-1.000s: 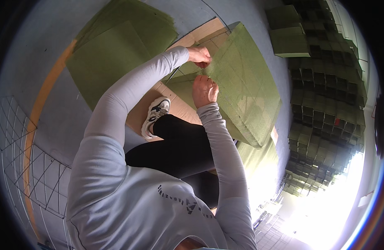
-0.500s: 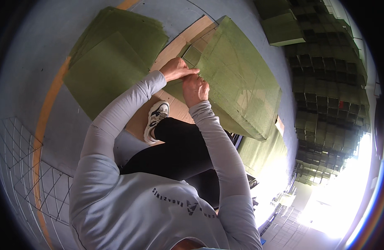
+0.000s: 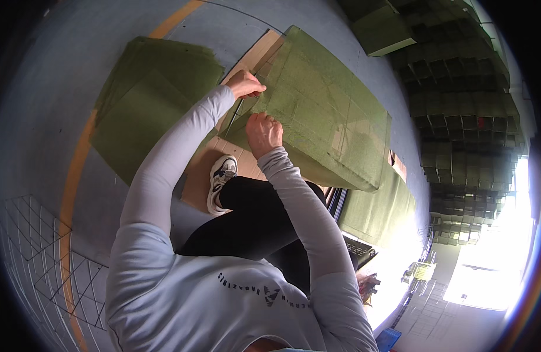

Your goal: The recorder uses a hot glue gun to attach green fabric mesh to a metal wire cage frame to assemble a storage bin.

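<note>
A box-shaped wire frame wrapped in thin green mesh fabric (image 3: 335, 111) lies on its side in front of me. My left hand (image 3: 245, 85) is closed in a pinch at its open left end; what the fingertips hold, if anything, is too small to make out. Nearer to me, my right hand (image 3: 264, 134) is closed with the fingers curled at the edge of the mesh, and seems to grip the fabric there. Thin wire rods show between the two hands. Flattened cardboard (image 3: 203, 179) lies under the frame and my shoe.
Several flat green mesh sheets (image 3: 147, 105) lie stacked on the floor at the left. Another green covered piece (image 3: 376, 211) stands right of my knee. Many green boxes (image 3: 458, 123) are piled at the far right. Wire grid panels (image 3: 53, 264) are at the lower left.
My hands were together at the corner of the mesh; now they are apart, the left farther away and the right nearer to me. The view has shifted slightly.
</note>
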Tool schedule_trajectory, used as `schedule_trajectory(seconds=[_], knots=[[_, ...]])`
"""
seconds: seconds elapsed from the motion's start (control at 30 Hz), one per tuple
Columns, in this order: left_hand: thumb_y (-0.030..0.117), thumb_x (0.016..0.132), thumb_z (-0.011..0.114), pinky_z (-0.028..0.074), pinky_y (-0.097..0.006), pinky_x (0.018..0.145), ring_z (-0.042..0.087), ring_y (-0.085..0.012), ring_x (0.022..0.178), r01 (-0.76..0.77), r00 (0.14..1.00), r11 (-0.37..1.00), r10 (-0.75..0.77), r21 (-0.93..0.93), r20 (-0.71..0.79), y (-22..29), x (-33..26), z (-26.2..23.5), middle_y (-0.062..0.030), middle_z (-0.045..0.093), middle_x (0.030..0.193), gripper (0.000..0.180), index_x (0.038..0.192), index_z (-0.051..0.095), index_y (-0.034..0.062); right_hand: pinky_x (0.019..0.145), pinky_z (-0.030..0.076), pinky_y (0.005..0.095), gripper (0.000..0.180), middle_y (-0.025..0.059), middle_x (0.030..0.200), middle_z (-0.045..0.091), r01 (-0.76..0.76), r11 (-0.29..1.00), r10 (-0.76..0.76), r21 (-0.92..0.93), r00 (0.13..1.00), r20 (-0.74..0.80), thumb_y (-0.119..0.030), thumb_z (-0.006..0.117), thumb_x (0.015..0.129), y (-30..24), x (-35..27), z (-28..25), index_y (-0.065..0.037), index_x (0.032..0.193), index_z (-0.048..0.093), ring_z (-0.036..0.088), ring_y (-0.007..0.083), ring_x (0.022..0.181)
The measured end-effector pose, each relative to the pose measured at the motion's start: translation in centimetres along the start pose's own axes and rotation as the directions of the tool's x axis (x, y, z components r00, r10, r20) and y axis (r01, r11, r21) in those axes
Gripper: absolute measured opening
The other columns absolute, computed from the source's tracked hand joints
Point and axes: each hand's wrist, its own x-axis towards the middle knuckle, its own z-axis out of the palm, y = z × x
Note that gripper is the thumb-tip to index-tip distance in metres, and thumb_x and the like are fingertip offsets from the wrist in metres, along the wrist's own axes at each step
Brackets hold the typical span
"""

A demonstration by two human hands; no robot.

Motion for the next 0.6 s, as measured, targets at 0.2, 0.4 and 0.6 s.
schedule_trajectory(seconds=[0.2,0.4,0.6], knots=[[0.022,0.088,0.062,0.048,-0.024,0.062,0.058,-0.0093,0.069,0.359,0.93,0.773,-0.249,-0.523,0.27,-0.6,4.0,1.4,0.0032,0.063,0.08,0.016,0.096,0.063,0.0088,0.057,0.051,0.033,0.006,0.0071,0.072,0.057,-0.049,0.996,0.053,0.068,0.997,-0.052,-0.011,0.06,0.072,0.7,-0.6,0.2,-0.007,0.075,0.056,0.063,0.0207,0.067],[0.012,0.093,0.053,0.052,-0.024,0.071,0.062,-0.0108,0.083,0.395,0.888,0.583,-0.044,-0.71,0.458,-3.1,6.2,1.3,-0.0013,0.066,0.092,0.013,0.101,0.061,0.0062,0.055,0.051,0.0351,0.007,0.0079,0.071,0.056,-0.074,0.989,0.089,0.131,0.989,-0.119,-0.01,0.06,0.071,1.3,-0.8,0.1,-0.007,0.072,0.054,0.063,0.0222,0.066],[0.007,0.092,0.051,0.053,-0.026,0.081,0.064,-0.0139,0.088,0.37,0.901,0.448,0.042,-0.814,0.432,-4.1,7.7,2.5,-0.0059,0.065,0.102,0.021,0.11,0.059,0.0006,0.056,0.051,0.0358,0.005,0.0103,0.071,0.057,-0.084,0.978,0.106,0.189,0.988,-0.109,-0.009,0.058,0.072,1.1,-0.7,-0.1,-0.005,0.073,0.055,0.063,0.0249,0.067]])
